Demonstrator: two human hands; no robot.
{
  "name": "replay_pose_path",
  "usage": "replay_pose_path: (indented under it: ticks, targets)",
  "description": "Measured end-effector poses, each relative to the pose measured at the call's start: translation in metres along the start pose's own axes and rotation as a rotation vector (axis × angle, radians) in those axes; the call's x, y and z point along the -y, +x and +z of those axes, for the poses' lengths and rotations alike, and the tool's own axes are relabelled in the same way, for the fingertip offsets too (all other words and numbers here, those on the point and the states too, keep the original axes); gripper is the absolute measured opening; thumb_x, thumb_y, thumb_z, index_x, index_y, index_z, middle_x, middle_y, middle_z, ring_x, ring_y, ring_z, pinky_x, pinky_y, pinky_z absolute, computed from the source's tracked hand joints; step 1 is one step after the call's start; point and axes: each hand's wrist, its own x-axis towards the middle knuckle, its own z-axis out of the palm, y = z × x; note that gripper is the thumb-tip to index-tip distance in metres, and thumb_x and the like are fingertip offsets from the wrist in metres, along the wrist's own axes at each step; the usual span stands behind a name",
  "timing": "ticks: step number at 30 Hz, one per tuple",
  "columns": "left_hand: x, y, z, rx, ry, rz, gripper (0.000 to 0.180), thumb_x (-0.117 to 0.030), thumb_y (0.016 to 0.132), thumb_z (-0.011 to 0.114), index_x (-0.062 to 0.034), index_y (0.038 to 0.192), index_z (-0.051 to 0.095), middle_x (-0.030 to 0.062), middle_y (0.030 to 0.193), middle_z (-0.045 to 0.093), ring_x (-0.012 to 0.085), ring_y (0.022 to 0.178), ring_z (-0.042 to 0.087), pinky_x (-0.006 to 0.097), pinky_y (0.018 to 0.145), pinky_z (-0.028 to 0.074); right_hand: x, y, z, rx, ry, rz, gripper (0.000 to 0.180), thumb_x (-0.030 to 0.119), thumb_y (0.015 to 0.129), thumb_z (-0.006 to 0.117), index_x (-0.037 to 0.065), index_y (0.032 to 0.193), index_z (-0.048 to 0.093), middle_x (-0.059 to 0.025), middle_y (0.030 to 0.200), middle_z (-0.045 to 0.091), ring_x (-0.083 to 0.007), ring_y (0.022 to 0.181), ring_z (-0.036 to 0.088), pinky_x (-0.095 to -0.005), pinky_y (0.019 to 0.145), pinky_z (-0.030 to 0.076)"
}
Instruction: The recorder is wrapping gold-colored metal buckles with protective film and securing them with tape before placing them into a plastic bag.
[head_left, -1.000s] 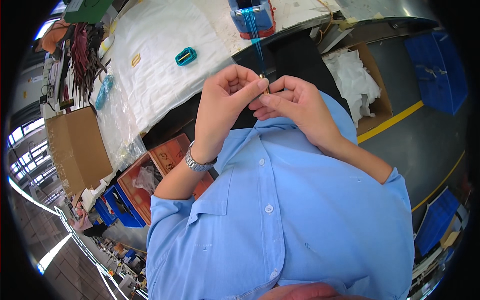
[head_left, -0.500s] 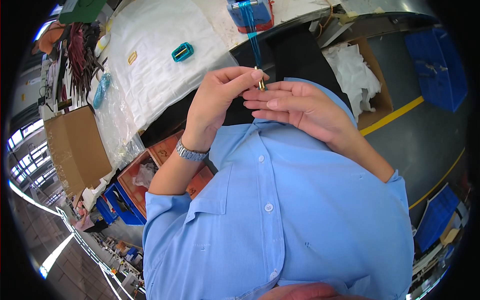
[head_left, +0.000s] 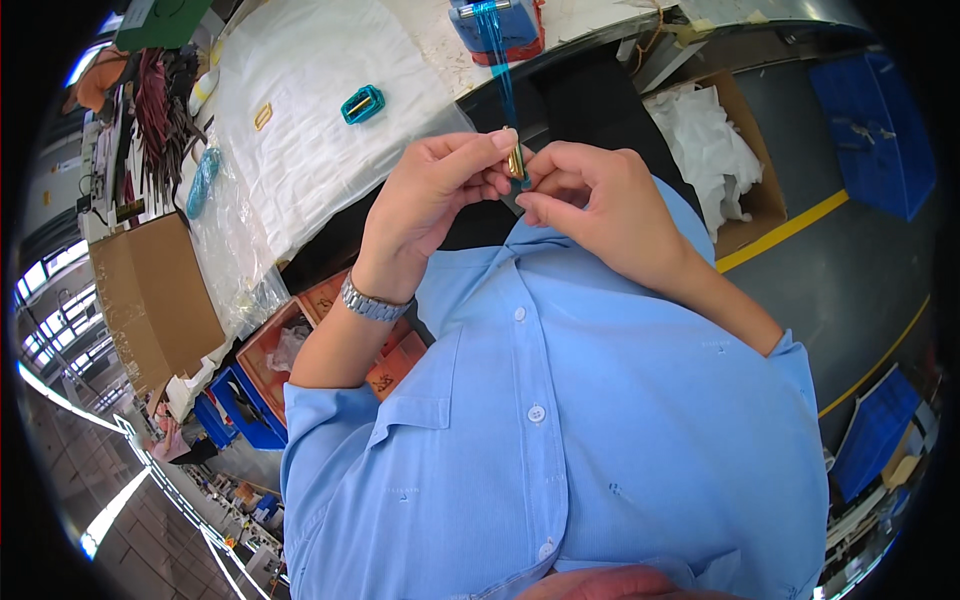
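Note:
My left hand [head_left: 425, 195] pinches a small gold buckle [head_left: 515, 163] between thumb and fingers. Shiny teal strands [head_left: 505, 85] run taut from a metal bar on a blue block [head_left: 520, 32] at the table edge down to this buckle. Just right of it, my right hand [head_left: 620, 205] has its thumb and fingertips pinched on the strands below the buckle; the fingers partly hide the grip. On the white cloth [head_left: 310, 60] lie a buckle wrapped in teal [head_left: 362, 104] and a bare gold buckle [head_left: 263, 116].
A teal bundle [head_left: 203, 183] rests on clear plastic at the left, above a cardboard box [head_left: 155, 300]. Orange trays [head_left: 265, 355] sit below the table. To the right are a carton with white wrapping [head_left: 710, 150] and a blue bin [head_left: 875, 135].
My right hand has gone from stretched-out fingers to a pinch at the strands by the buckle. The left hand keeps its hold, and the buckle has turned slightly.

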Motion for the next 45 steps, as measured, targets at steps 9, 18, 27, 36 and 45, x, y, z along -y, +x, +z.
replay_pose_path:
  ticks: [9,18,27,36,45]
  targets:
    - [0.002,0.002,0.002,0.022,-0.101,-0.027,0.032,-0.036,0.101,0.08,-0.0047,0.097,0.078,0.0017,0.088,0.073,0.0094,0.079,0.068,0.024,0.076,0.057,-0.013,0.011,-0.001,-0.249,-0.442,-0.551,0.018,0.015,0.088,0.084,0.008,0.098,0.072,-0.0042,0.08,0.069,-0.0217,0.072,0.069,-0.034,0.063,0.054]
    - [-0.003,0.002,0.002,0.022,-0.098,-0.056,0.033,-0.037,0.101,0.079,-0.0046,0.097,0.077,0.0027,0.087,0.073,0.0109,0.078,0.069,0.025,0.076,0.057,-0.016,0.014,-0.004,-0.28,-0.322,-0.514,0.033,0.015,0.082,0.09,0.006,0.107,0.071,-0.0062,0.1,0.07,-0.0226,0.088,0.071,-0.0344,0.073,0.057]
    - [-0.012,0.019,-0.013,0.111,-0.066,-0.196,0.036,-0.038,0.106,0.071,-0.0026,0.114,0.072,0.0062,0.099,0.075,0.0147,0.084,0.069,0.03,0.08,0.059,-0.025,0.035,-0.009,-0.078,0.151,-0.197,0.077,0.012,0.088,0.089,-0.005,0.154,0.053,-0.0172,0.146,0.068,-0.0235,0.132,0.067,-0.0396,0.116,0.051]
    - [-0.022,0.029,-0.015,0.141,-0.174,-0.34,0.031,-0.039,0.106,0.071,-0.0087,0.113,0.07,0.002,0.094,0.073,0.0133,0.083,0.068,0.032,0.078,0.058,-0.027,0.04,-0.001,-0.095,0.297,-0.138,0.065,0.014,0.089,0.088,-0.008,0.144,0.061,-0.0201,0.13,0.077,-0.024,0.121,0.073,-0.0354,0.107,0.056]
    - [-0.002,-0.008,0.011,-0.126,0.464,0.285,0.023,-0.021,0.112,0.064,0.0002,0.115,0.072,0.0031,0.096,0.073,0.0099,0.079,0.069,0.025,0.073,0.058,-0.017,0.04,-0.003,-0.145,0.329,-0.105,0.05,0.015,0.092,0.087,-0.008,0.133,0.068,-0.0145,0.116,0.082,-0.0159,0.109,0.076,-0.0298,0.097,0.057]
